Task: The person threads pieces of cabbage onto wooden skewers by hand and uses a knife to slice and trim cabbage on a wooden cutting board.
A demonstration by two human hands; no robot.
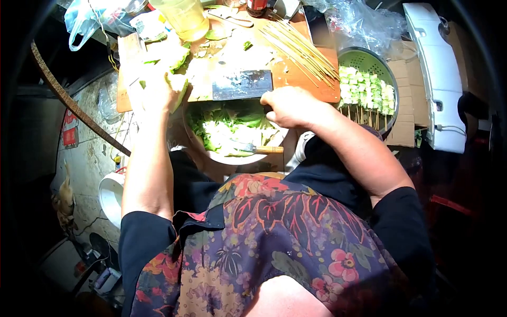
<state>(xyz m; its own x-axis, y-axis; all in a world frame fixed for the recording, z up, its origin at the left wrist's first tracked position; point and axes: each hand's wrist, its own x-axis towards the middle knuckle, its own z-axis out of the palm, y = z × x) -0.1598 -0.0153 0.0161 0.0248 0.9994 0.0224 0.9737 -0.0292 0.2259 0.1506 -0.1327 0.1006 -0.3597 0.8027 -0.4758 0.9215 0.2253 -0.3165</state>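
My right hand (285, 107) is closed on the handle of a cleaver, whose broad dark blade (242, 84) lies over the front edge of the orange cutting board (322, 58). Wet bits stick to the blade. At the board's left side, my left hand (158, 91) is curled around green leafy vegetable (180, 87); glare washes out part of it. Below the board's front edge sits a round bowl (211, 155) of cut green leaves (224, 129). A wooden-handled tool (269, 150) rests across that bowl's near side.
Bamboo skewers (301, 47) lie on the board's right. A green colander (390, 79) holds skewered pale green pieces (367, 92). At the back are a yellowish container (185, 18), scissors (232, 20) and plastic bags (364, 26). A white bucket (110, 195) stands lower left.
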